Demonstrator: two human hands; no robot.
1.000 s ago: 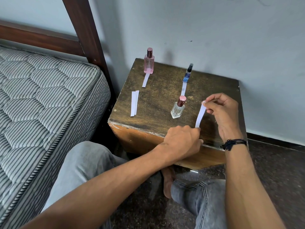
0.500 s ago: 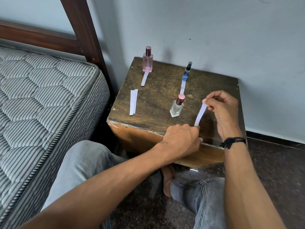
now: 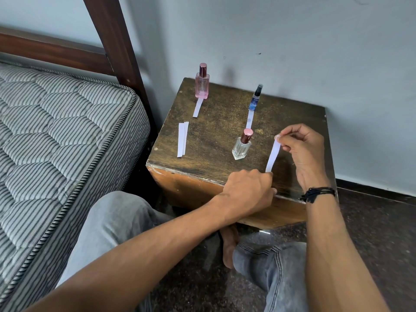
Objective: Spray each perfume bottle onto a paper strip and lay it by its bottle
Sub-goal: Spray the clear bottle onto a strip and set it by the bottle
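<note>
On the wooden bedside table at the centre of the head view, two of the three scents look finished: a pink perfume bottle stands at the upper left of the tabletop with a white strip lying just in front of it. A slim blue spray vial stands to its right with its own strip laid below it. The clear bottle with a rose cap stands upright nearer the front edge with no strip beside it yet, so by my reading its strip has yet to be laid down. That paper strip is stretched at a slant just right of the clear bottle, lifted off the wood. I cannot tell whether it has been sprayed. Two spare strips lie side by side at the table's left edge. The right hand, with a dark band at its wrist, pinches the strip's upper end between thumb and forefinger, the other fingers loosely curled. The left hand sits at the front edge with fingers curled, and the strip's lower end runs into them — it seems pinched there, though the fingertips are hidden.
</note>
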